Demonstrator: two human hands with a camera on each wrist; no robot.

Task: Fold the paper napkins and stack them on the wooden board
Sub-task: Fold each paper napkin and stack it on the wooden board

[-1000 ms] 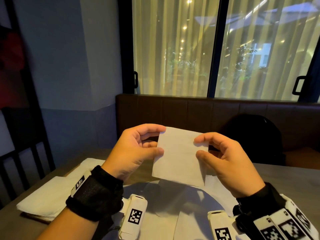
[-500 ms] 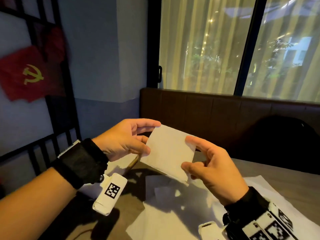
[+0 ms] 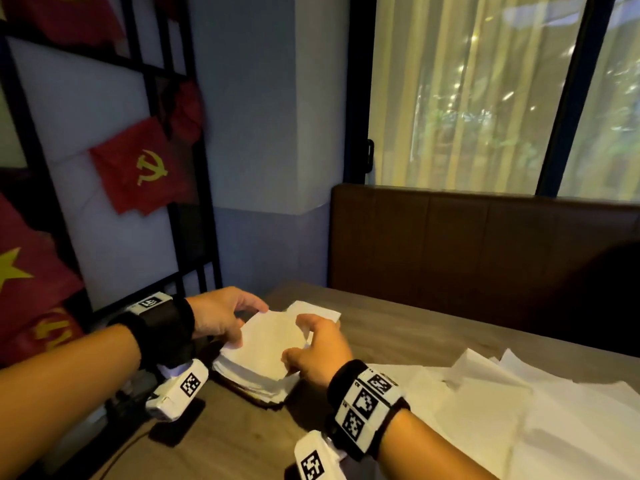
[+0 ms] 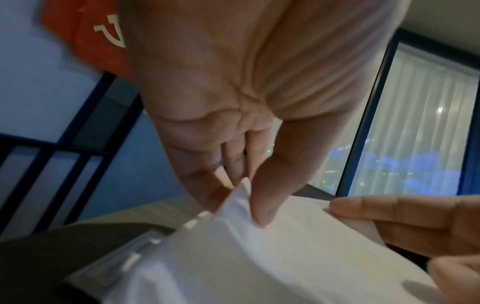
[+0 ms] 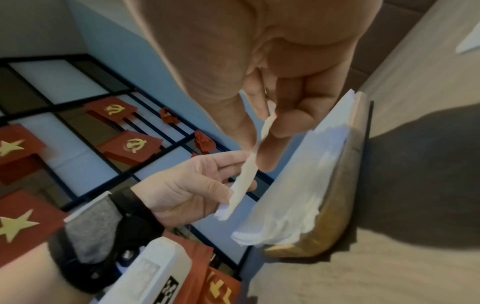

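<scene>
A folded white napkin (image 3: 268, 341) is held between both hands just above the stack of folded napkins (image 3: 254, 381) on the wooden board (image 3: 266, 400) at the table's left side. My left hand (image 3: 251, 325) pinches its left edge with thumb and fingers. My right hand (image 3: 293, 338) pinches the right edge. The right wrist view shows the napkin (image 5: 245, 176) edge-on, a small gap away from the stack (image 5: 298, 185) and the board (image 5: 337, 209). In the left wrist view my thumb presses the napkin's (image 4: 285, 251) corner.
Several unfolded white napkins (image 3: 512, 410) lie spread over the right part of the wooden table (image 3: 398, 334). A dark flat object (image 3: 176, 424) lies at the table's near left. A brown padded bench back (image 3: 485, 244) and a black frame with red flags (image 3: 138, 168) border the table.
Both hands have carried the folded napkin down and to the left, from chest height to just over the stack. The head view has turned left.
</scene>
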